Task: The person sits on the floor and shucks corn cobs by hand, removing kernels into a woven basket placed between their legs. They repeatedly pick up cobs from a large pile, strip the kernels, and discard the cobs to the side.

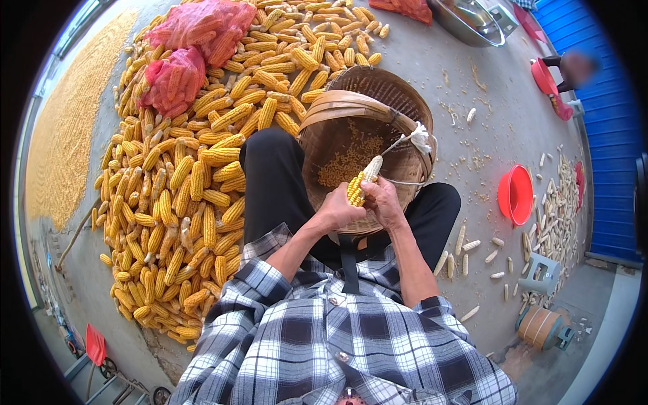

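Observation:
Between both hands is a partly shelled corn cob [363, 185], its far end bare and pale, its near end still covered in yellow kernels. My left hand [338, 205] wraps the kernel-covered lower part. On the cob's right side, my right hand [383, 200] grips with the thumb pressed along the kernels. Below the hands, a woven bamboo basket [324, 157] sits between my knees, with loose corn kernels [349, 157] on its bottom. A white cloth strip [419, 137] is tied to the basket's bent handle.
Unshelled corn ears [197, 177] are heaped at my left, with red mesh sacks [202, 25] on top. Bare cobs [552, 217] lie at right near a red basin [515, 195], a plastic stool [539, 273] and a gas cylinder [539, 326]. Another person [569, 71] is at far right.

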